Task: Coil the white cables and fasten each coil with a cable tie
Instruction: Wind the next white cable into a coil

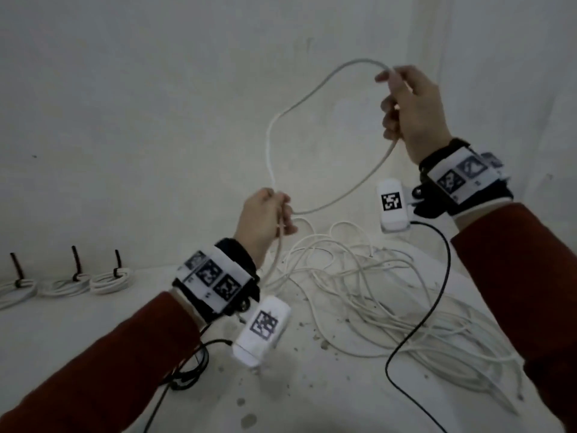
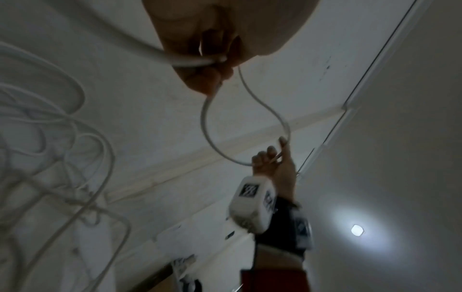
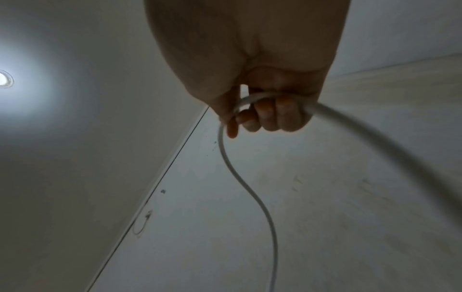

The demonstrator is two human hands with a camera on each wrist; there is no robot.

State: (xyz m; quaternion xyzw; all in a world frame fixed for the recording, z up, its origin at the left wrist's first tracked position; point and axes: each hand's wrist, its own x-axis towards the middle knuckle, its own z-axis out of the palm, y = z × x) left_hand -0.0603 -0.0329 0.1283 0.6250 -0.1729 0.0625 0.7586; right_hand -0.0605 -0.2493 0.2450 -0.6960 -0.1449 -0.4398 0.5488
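A white cable [image 1: 274, 120] forms one big loop in the air between my hands. My left hand [image 1: 265, 214] grips the loop's low end, fingers curled round the cable [image 2: 190, 61], and the cable runs down from it to the heap. Up and to the right, my right hand [image 1: 406, 110] holds the loop's far side; its fingers wrap the cable [image 3: 252, 98]. A tangled pile of loose white cables [image 1: 374, 292] lies on the white surface below. Three coils [image 1: 109, 281] tied with black cable ties [image 1: 76, 264] sit at the far left.
A white wall [image 1: 156, 104] rises close behind the surface. Black sensor leads [image 1: 418, 323] run from my wrist units across the surface [image 1: 93, 323]. Small bits of debris [image 1: 321, 342] dot the surface near the pile.
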